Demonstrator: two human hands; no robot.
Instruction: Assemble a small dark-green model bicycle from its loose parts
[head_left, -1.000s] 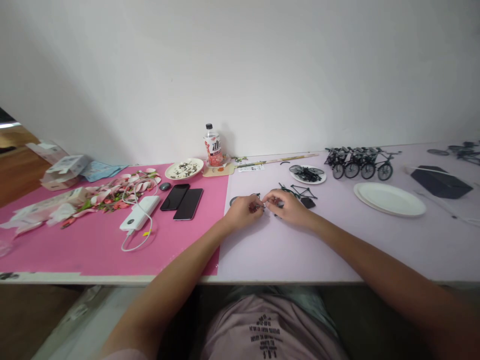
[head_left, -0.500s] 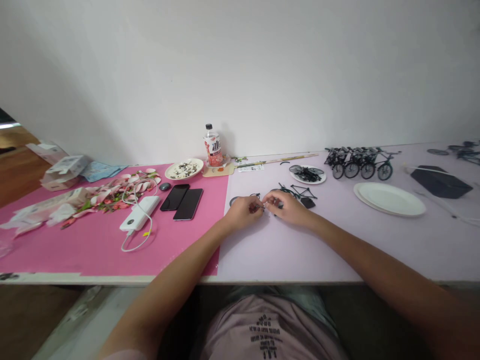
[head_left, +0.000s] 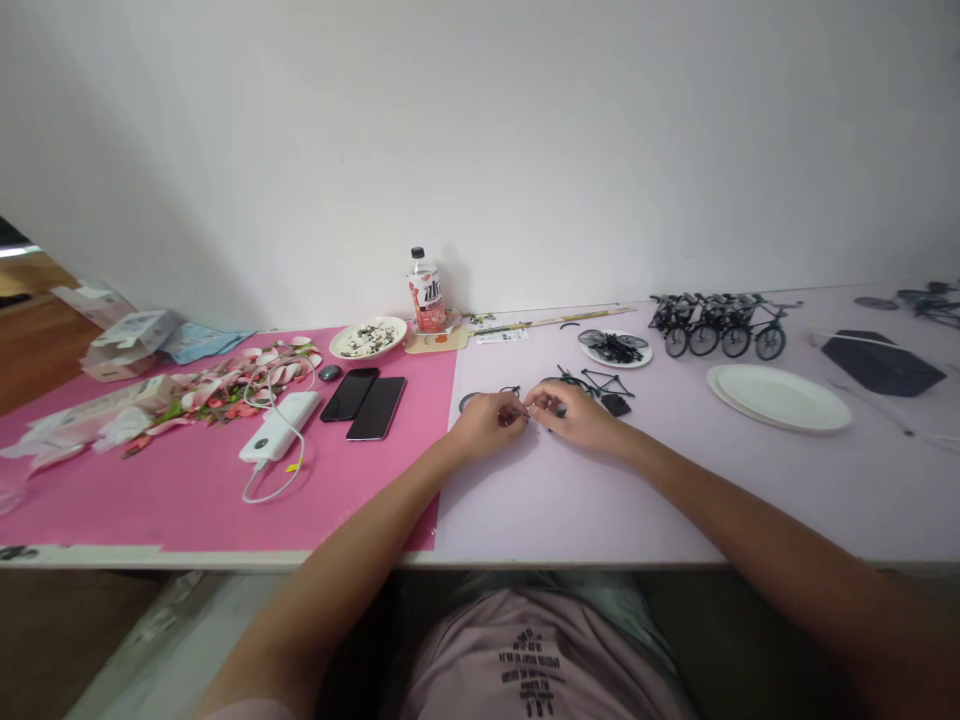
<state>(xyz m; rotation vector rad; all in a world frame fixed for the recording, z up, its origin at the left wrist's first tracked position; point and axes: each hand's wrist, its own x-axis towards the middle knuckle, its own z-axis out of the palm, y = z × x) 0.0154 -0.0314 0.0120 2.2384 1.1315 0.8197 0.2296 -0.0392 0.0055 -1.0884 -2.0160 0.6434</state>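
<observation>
My left hand (head_left: 491, 425) and my right hand (head_left: 576, 415) meet over the pale lilac part of the table, fingers of both pinched closed. Between the fingertips is something small and dark, mostly covered by the fingers. Just behind my left hand a thin black miniature wheel (head_left: 469, 401) shows in part; whether it joins the held piece I cannot tell. Black miniature bicycle frames (head_left: 606, 384) lie beyond my right hand, partly hidden by it. Farther back, a white plate (head_left: 646, 358) bears a pile of black wheels and small parts (head_left: 615, 347).
Several assembled miniature bicycles (head_left: 727, 328) stand at the back right. White plates (head_left: 780, 398) and a dark angular object (head_left: 881, 362) lie right. On the pink side are two phones (head_left: 377, 408), a power bank (head_left: 280, 427), artificial petals (head_left: 247, 375), a bowl (head_left: 369, 340) and a bottle (head_left: 427, 292).
</observation>
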